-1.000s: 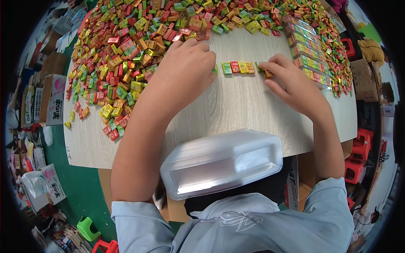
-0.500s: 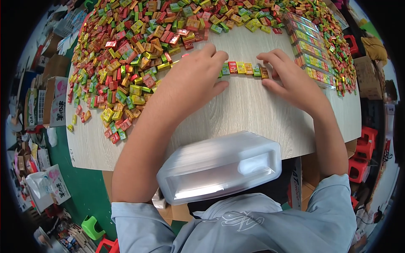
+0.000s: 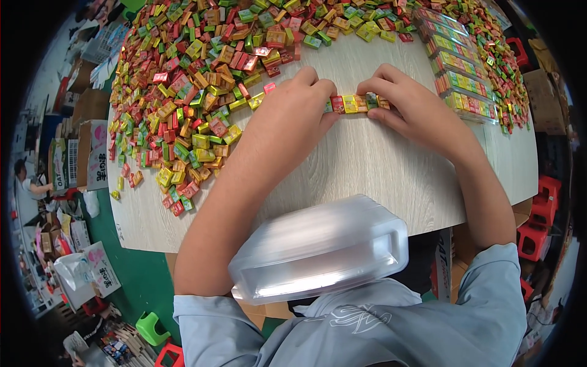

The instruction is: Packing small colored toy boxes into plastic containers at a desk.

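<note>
A short row of small box-shaped wrapped candies (image 3: 350, 104), in red, yellow, orange and green, lies on the table in front of me. My left hand (image 3: 295, 104) is closed at the row's left end, its thumb on the near side and fingers hiding the last pieces. At the right end, my right hand (image 3: 400, 103) grips the row between thumb and curled fingers. A big heap of the same loose candies (image 3: 208, 79) spreads beyond and left of my left hand. To the right of my right hand stand several clear trays (image 3: 468, 85) packed with rows of candies.
A stack of clear plastic trays (image 3: 324, 244) leans at the table's (image 3: 379, 165) near edge, against my body. More loose candies (image 3: 507, 79) lie along the right side. Cardboard boxes (image 3: 98, 153) and a green stool (image 3: 151, 328) are off left; red stools (image 3: 541, 214) are right.
My right hand has moved left and closed on the right end of the row. My left hand has moved slightly right, its thumb now against the left end. The whole view has shifted slightly.
</note>
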The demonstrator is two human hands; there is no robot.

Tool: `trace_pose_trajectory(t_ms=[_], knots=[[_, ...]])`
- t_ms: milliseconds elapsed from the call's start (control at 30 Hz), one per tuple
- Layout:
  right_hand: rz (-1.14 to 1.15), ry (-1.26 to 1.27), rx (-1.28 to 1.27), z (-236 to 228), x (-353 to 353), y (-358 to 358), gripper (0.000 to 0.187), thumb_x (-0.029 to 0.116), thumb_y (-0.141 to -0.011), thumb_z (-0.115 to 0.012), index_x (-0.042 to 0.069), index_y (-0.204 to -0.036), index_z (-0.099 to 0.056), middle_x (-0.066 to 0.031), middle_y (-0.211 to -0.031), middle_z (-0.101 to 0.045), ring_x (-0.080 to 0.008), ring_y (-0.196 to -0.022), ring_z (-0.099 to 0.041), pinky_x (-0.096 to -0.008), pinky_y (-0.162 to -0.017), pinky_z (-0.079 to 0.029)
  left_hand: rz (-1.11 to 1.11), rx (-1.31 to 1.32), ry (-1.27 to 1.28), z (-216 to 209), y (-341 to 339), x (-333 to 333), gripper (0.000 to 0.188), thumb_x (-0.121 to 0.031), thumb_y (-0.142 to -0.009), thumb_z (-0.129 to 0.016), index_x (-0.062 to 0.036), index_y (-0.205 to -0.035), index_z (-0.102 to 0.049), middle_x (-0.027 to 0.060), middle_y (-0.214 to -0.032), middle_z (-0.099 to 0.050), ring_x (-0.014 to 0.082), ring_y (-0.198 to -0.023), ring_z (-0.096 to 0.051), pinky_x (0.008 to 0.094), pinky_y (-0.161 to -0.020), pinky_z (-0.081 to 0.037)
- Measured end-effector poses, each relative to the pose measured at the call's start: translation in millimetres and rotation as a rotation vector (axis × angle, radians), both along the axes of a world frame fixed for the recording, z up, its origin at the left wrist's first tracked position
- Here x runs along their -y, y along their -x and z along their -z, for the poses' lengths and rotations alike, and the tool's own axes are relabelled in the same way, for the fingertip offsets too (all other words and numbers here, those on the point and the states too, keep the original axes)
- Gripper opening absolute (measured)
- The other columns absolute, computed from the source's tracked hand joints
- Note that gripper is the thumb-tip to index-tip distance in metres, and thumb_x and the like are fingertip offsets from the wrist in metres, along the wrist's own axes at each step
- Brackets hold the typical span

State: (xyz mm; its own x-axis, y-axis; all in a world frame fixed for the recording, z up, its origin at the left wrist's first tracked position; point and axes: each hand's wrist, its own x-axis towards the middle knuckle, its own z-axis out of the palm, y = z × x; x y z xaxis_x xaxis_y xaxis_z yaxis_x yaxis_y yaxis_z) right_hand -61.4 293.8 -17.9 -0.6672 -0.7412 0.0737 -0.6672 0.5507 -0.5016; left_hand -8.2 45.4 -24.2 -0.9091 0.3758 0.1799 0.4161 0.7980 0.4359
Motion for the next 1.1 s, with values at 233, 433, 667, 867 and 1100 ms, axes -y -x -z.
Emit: trace_pose_trajectory(t_ms=[233, 433, 667, 867, 1100], knots=[[0.050, 0.059, -0.104, 2.7, 10.2, -5.8, 0.032, 0.018, -0.094, -0.076, 0.004, -0.121, -0.066, -0.0138, -0.112, -0.061, -0.0339, -0.099, -0.065, -0.0422, -0.086, -0.054, -0.059, -0.051, 0.043, -2.8, -1.9, -10.3, 0.032, -0.025, -0.088, -0.083, -0.0107, -0.115, -0.074, 0.0141, -0.105, -0.065, 0.0360, -0.093, -0.069, 0.0466, -0.081, -0.055], [0.059, 0.097, -0.207, 7.7, 8.4, -9.2, 0.027, 0.018, -0.093, -0.077, 0.004, -0.114, -0.067, -0.0144, -0.107, -0.062, -0.0357, -0.101, -0.064, -0.0460, -0.086, -0.052, -0.081, -0.144, -0.010, -3.4, -3.2, -14.5, 0.026, -0.023, -0.086, -0.084, -0.0109, -0.108, -0.079, 0.0130, -0.096, -0.064, 0.0323, -0.084, -0.069, 0.0436, -0.074, -0.056], [0.006, 0.238, -0.317, -61.6, 18.6, -37.0, 0.025, 0.018, -0.093, -0.077, 0.005, -0.111, -0.067, -0.0126, -0.107, -0.062, -0.0349, -0.101, -0.063, -0.0461, -0.086, -0.052, -0.099, -0.334, 0.038, -79.6, -36.7, -0.6, 0.029, -0.024, -0.083, -0.087, -0.0120, -0.108, -0.080, 0.0089, -0.094, -0.065, 0.0272, -0.083, -0.068, 0.0415, -0.072, -0.056], [-0.015, 0.349, -0.465, -112.6, 24.7, -100.2, 0.026, 0.019, -0.091, -0.079, 0.006, -0.111, -0.066, -0.0109, -0.105, -0.062, -0.0326, -0.096, -0.064, -0.0458, -0.082, -0.052, -0.122, -0.340, 0.074, -139.3, -106.6, 6.3, 0.038, -0.015, -0.077, -0.091, -0.0089, -0.113, -0.080, 0.0069, -0.096, -0.066, 0.0213, -0.081, -0.064, 0.0357, -0.069, -0.052], [-0.106, 0.360, -0.318, -104.6, 34.2, -131.2, 0.027, 0.017, -0.090, -0.079, 0.005, -0.111, -0.066, -0.0118, -0.104, -0.060, -0.0335, -0.102, -0.062, -0.0458, -0.085, -0.051, -0.215, -0.331, 0.059, -129.8, -164.2, 6.5, 0.031, -0.024, -0.081, -0.089, -0.0118, -0.108, -0.078, 0.0080, -0.094, -0.062, 0.0272, -0.081, -0.067, 0.0409, -0.071, -0.055]])
